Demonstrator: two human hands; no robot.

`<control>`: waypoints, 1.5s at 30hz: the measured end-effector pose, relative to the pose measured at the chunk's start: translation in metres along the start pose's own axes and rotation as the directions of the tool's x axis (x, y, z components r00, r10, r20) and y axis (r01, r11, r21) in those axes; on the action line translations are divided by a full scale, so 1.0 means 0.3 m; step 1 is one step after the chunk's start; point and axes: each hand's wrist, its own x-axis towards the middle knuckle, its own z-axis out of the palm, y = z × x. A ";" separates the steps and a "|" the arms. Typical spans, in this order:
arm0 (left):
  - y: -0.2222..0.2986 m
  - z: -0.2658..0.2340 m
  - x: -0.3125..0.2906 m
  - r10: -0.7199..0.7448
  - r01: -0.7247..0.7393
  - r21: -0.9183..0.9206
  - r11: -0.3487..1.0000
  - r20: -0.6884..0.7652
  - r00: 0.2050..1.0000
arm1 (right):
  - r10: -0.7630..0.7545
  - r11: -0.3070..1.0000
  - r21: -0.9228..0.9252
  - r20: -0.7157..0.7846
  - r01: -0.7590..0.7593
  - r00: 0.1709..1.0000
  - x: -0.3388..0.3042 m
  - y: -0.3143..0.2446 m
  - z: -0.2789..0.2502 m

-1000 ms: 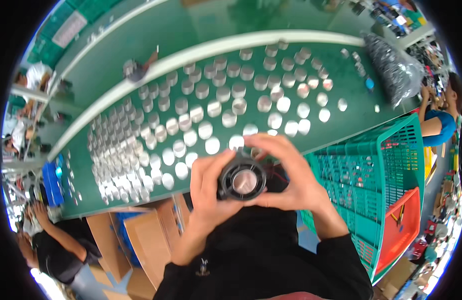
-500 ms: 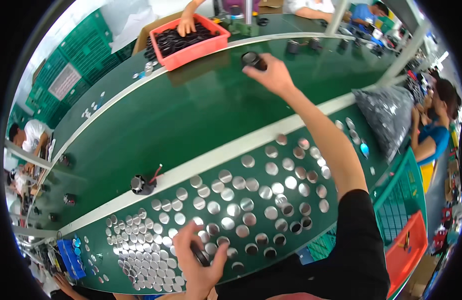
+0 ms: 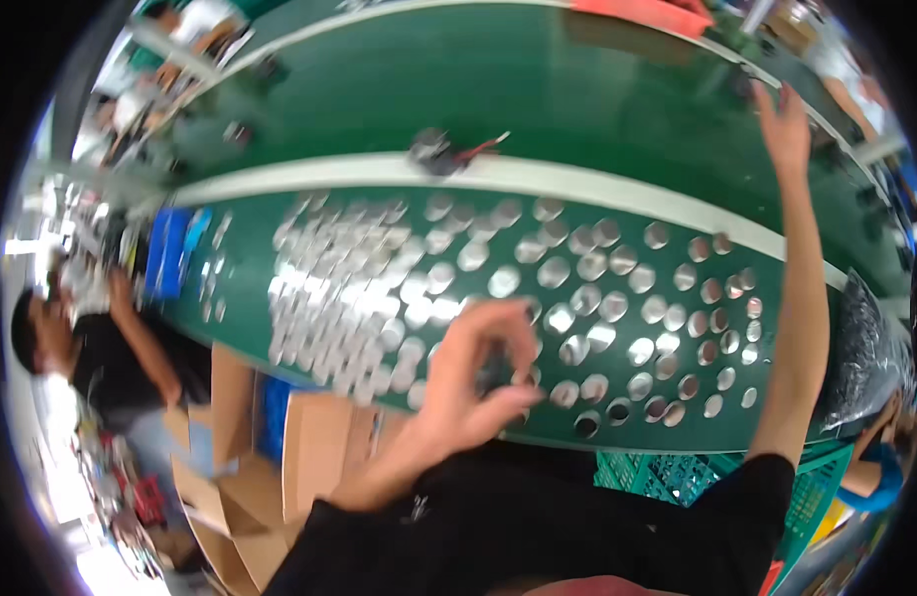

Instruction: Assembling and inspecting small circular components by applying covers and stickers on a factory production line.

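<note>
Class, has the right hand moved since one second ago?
Yes: the right hand moved forward, from this side of the nearer white rail to beyond it.

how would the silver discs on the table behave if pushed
The discs would probably slide rather than tip, since they sit low and flat. Their shiny faces hint at a slippery grip. Round rims might let one roll on edge.

Discs [image 3: 503, 281] across a table [image 3: 246, 290]
A wired part [image 3: 432, 153] rests on the ledge [image 3: 319, 173] behind; boxes [image 3: 317, 442] stand near left, a crate [image 3: 808, 497] near right, a bag [image 3: 865, 363] rightmost.
</note>
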 end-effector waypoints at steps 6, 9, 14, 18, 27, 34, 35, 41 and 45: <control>0.126 -0.015 0.043 0.612 -0.580 0.442 0.685 0.082 0.786 | -0.378 0.593 0.700 0.679 -0.398 0.630 -0.465 -0.965 -0.842; 0.060 0.042 0.031 0.722 -0.719 0.063 0.692 -0.086 0.687 | -0.284 0.346 0.695 0.718 -0.630 0.636 -0.621 -1.096 -0.940; 0.091 0.120 -0.079 0.223 -0.284 -0.836 0.470 -0.199 0.954 | -0.115 0.351 0.835 0.487 -0.423 0.866 -0.802 -1.154 -0.898; 0.149 0.101 -0.156 0.037 -0.192 -0.870 0.455 -0.197 0.980 | -0.191 0.550 0.827 0.262 -0.119 0.946 -0.884 -1.157 -0.859; 0.137 0.035 -0.167 0.057 -0.139 -0.764 0.630 -0.133 0.989 | -0.426 0.702 0.693 0.225 0.163 0.876 -0.846 -1.183 -0.869; 0.133 0.075 -0.176 -0.030 0.010 -0.748 0.664 -0.013 0.999 | -0.354 0.701 0.713 0.365 -0.014 0.861 -0.855 -1.119 -0.826; 0.130 0.062 -0.188 -0.066 0.085 -0.788 0.610 0.056 0.996 | -0.396 0.693 0.721 0.395 -0.013 0.829 -0.846 -1.101 -0.832; 0.093 0.060 -0.181 -0.370 0.289 -0.826 0.484 0.106 0.923 | -0.582 0.689 0.707 0.407 0.160 0.704 -0.784 -1.077 -0.804; 0.053 0.059 -0.145 -0.154 -0.086 -0.708 0.701 -0.267 0.951 | -0.228 0.743 0.657 0.428 -0.128 0.874 -0.838 -1.132 -0.800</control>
